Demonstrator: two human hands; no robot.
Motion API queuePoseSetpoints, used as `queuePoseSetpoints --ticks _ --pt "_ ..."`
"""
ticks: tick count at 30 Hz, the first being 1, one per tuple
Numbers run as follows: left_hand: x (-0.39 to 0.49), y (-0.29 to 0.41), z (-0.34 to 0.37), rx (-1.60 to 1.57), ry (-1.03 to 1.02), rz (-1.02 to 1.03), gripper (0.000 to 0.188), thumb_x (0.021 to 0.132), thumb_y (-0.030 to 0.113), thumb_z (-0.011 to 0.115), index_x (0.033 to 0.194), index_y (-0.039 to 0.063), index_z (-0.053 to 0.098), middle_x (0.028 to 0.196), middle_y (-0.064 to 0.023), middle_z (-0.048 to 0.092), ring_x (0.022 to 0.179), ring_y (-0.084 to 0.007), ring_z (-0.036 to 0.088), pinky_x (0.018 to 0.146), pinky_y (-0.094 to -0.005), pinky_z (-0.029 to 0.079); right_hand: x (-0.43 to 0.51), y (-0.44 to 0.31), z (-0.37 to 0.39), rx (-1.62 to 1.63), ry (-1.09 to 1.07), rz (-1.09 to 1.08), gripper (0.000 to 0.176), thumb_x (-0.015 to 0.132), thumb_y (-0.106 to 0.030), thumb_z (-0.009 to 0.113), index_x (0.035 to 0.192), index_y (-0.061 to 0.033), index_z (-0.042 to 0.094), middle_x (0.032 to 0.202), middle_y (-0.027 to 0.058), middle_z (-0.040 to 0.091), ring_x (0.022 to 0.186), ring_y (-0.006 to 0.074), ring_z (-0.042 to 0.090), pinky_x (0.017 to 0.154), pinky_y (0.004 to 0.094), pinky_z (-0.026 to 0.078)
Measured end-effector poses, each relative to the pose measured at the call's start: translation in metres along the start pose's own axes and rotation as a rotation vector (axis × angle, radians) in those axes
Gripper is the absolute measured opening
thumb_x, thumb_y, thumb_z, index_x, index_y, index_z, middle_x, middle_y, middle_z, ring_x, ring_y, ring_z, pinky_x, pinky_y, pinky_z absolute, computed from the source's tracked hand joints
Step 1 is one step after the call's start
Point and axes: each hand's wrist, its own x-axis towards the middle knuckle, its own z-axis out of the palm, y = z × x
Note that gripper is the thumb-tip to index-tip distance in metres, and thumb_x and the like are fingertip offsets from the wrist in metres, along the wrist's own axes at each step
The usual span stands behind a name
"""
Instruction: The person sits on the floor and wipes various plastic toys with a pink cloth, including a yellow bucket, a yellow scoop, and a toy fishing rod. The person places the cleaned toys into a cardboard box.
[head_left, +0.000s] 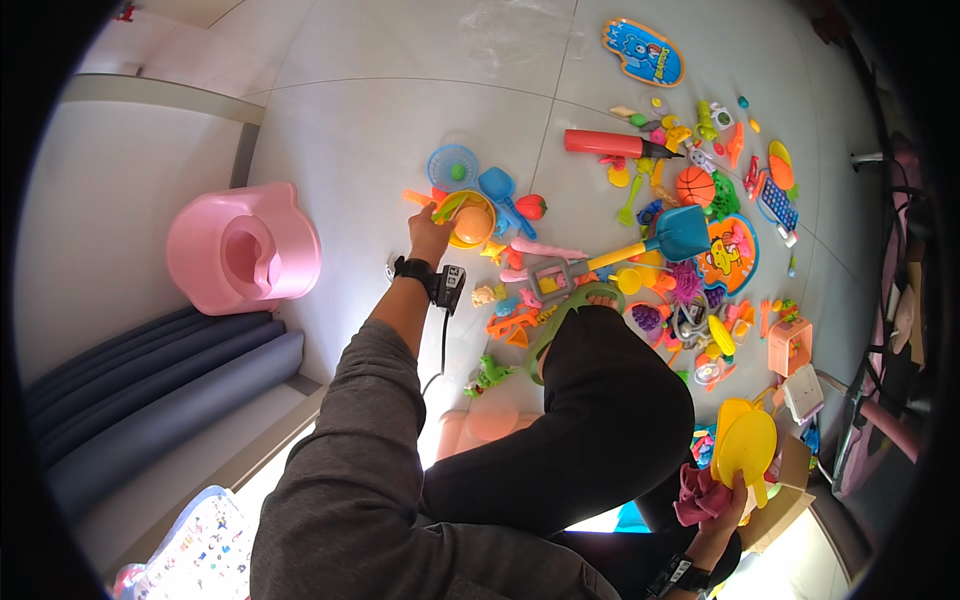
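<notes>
My left hand (430, 229) reaches to the left rim of a small yellow bowl (486, 238) that holds an orange ball (474, 225); a yellow-green toy piece (448, 208) is at its fingertips. Around the bowl lie a blue toy sieve (452, 166), a blue toy scoop (496, 184) and a toy strawberry (531, 206). At lower right my right hand (727, 501) grips a dark pink cloth (699, 495) together with yellow plastic toy pieces (747, 448), which stand up above the fingers.
Many small toys lie across the floor around a toy shovel (681, 231) and a red hand pump (604, 142). A pink child's potty (244, 251) stands at left. An open cardboard box (780, 517) is beside my right hand. A cable hangs from my left wrist.
</notes>
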Motion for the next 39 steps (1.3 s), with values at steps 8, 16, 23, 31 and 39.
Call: queuePoseSetpoints --ticks 8,16,23,31,39 --pt "-0.007 -0.042 0.013 -0.730 0.185 -0.731 0.030 0.088 0.027 0.043 0.097 0.001 0.055 0.089 -0.0151 0.059 0.084 -0.0337 0.060 0.069 -0.0475 0.050 -0.003 -0.003 -0.003 -0.020 -0.060 0.006 0.042 0.088 -0.035 0.050 0.106 0.0022 0.051 0.090 0.0085 0.058 0.077 0.0166 0.058 0.073 0.0273 0.046" --pt "-0.048 -0.047 0.059 -1.356 -0.159 -1.015 0.030 0.084 0.009 0.047 0.108 -0.005 0.038 0.098 -0.0255 0.053 0.088 -0.0429 0.058 0.062 -0.0537 0.050 0.003 0.003 -0.007 -0.001 0.000 0.020 0.042 0.088 -0.035 0.050 0.108 0.0023 0.050 0.094 0.0096 0.059 0.081 0.0177 0.059 0.075 0.0278 0.046" --pt "-0.029 -0.002 0.065 -1.238 0.003 -0.811 0.028 0.088 0.006 0.040 0.111 -0.009 0.039 0.093 -0.0253 0.058 0.077 -0.0349 0.064 0.061 -0.0393 0.057 0.002 0.003 -0.012 0.001 0.028 0.040 0.042 0.087 -0.034 0.050 0.108 0.0028 0.050 0.095 0.0101 0.059 0.083 0.0184 0.059 0.077 0.0285 0.046" --pt "-0.038 0.005 0.050 -1.224 0.075 -0.624 0.039 0.084 -0.005 0.036 0.121 0.003 0.038 0.120 -0.0174 0.047 0.094 -0.0385 0.059 0.063 -0.0461 0.058 0.000 0.002 -0.023 0.022 0.003 0.022 0.044 0.087 -0.034 0.051 0.110 0.0030 0.050 0.098 0.0105 0.058 0.086 0.0189 0.058 0.077 0.0293 0.046" --pt "-0.088 0.085 -0.028 -0.996 -0.331 -0.298 0.042 0.079 -0.004 0.038 0.121 -0.005 0.035 0.108 -0.0202 0.052 0.080 -0.0304 0.063 0.062 -0.0351 0.057 -0.013 -0.003 -0.014 0.100 -0.047 -0.197 0.041 0.086 -0.028 0.053 0.113 0.0024 0.048 0.102 0.0120 0.057 0.090 0.0215 0.058 0.079 0.0308 0.046"
